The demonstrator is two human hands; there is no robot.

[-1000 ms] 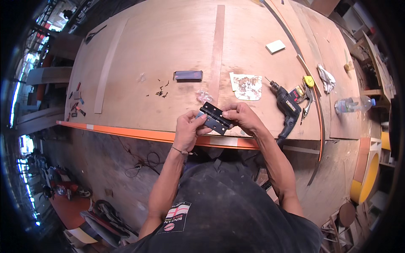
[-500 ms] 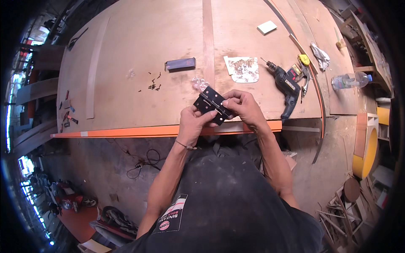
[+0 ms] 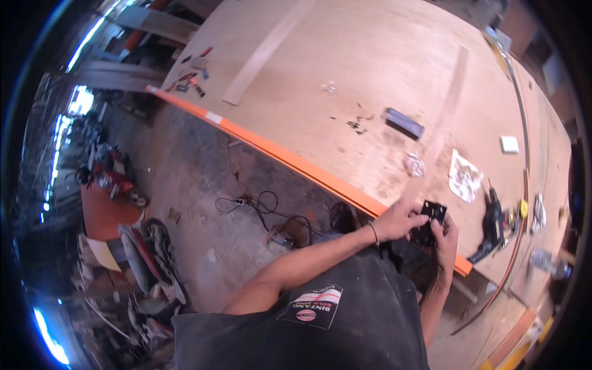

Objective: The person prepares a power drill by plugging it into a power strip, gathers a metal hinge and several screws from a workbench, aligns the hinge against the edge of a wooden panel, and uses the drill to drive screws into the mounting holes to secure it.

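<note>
Both hands hold a black metal hinge (image 3: 433, 210) with screw holes, close to my body at the table's front edge. My left hand (image 3: 396, 221) grips its left side, and my right hand (image 3: 446, 237) has the thumb pressed on its face from the right. Fingers cover much of the lower part. Beyond the hands lies a crumpled clear plastic wrapper (image 3: 414, 164). A dark blue box (image 3: 404, 123) lies farther off, and several small dark screws (image 3: 357, 126) are scattered to its left.
An orange strip (image 3: 296, 165) runs along the table's front edge. On the right lie a stained white sheet (image 3: 464, 177), a power drill (image 3: 493, 223), a yellow tape measure (image 3: 523, 208) and a plastic bottle (image 3: 547, 263). Cables (image 3: 262, 206) lie on the floor at left.
The view has swung left, so the table and hands now appear farther right and tilted. Both hands still hold the hinge, now turned and drawn in toward my body.
</note>
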